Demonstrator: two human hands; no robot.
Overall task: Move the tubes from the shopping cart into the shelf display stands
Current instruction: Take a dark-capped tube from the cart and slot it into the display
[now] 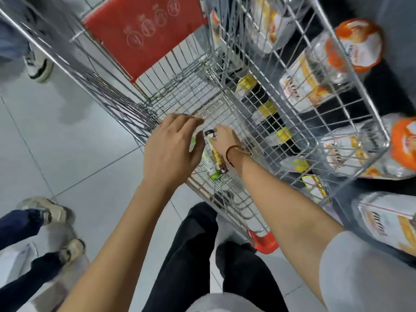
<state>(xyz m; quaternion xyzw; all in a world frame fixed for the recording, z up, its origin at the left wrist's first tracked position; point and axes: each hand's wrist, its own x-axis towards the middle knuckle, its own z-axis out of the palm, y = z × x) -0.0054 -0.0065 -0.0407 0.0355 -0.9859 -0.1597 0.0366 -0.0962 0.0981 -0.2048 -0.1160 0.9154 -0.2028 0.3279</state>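
While both hands were lowered into the shopping cart (180, 93), the right hand (225, 140) was closed around a black-capped tube (215, 152), gripped near its cap end. A second, green-and-white tube (208, 164) lay just beside it, partly hidden by the left hand (173, 149). That hand was held with fingers spread and loosely curled over the tubes, and whether anything was actually gripped by it could not be told. Both tubes were placed near the cart's near edge, low over its wire floor.

A slip was judged the main risk: a tube held only at the cap end could be tipped out of the fingers on lifting. The green tube might be knocked aside by the crowded hands, or caught in the mesh. Knuckles or the red cord (228, 154) at the right wrist could also be snagged on the wires.

To the right, wire shelf display stands (315, 122) were seen, already holding orange-and-white packages (304, 86); a tube carried across could be struck against their rims. Motion blur was present, so finer detail was left unjudged.
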